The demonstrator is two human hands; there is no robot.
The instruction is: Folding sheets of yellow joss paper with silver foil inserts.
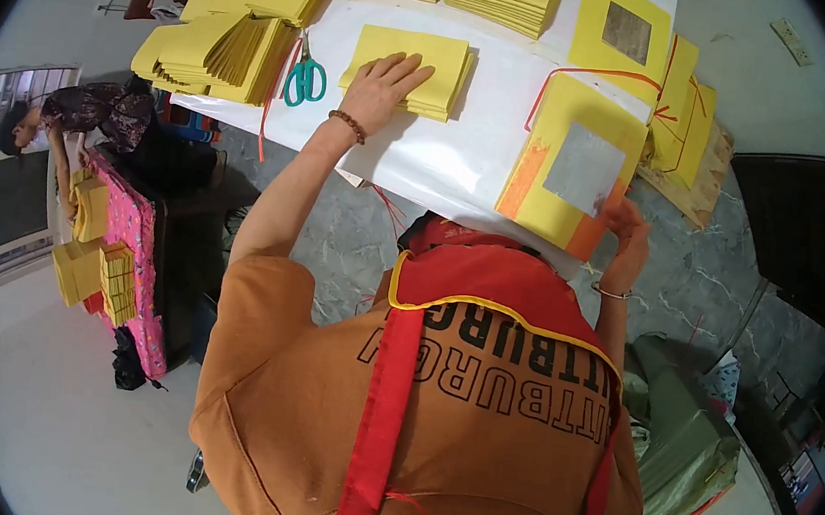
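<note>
My left hand (386, 86) lies flat with its fingers stretched out on a small stack of folded yellow paper (444, 58), at the middle of the white table. At the table's right near corner sits a thicker pile of yellow paper sheets (602, 127), with a silver square on top and orange on its edges. My right hand (627, 242) has its fingers curled at the near right corner of that pile; part of the grip is hidden. Teal-handled scissors (304, 79) lie left of my left hand.
Fanned yellow paper bundles (203, 54) lie at the table's left, with more stacks (495, 0) along the back. Red string (593, 71) crosses near the right pile. A tied yellow bundle (683, 125) rests beyond it. Another person (111, 115) bends over a pink-covered table (138, 239) at left.
</note>
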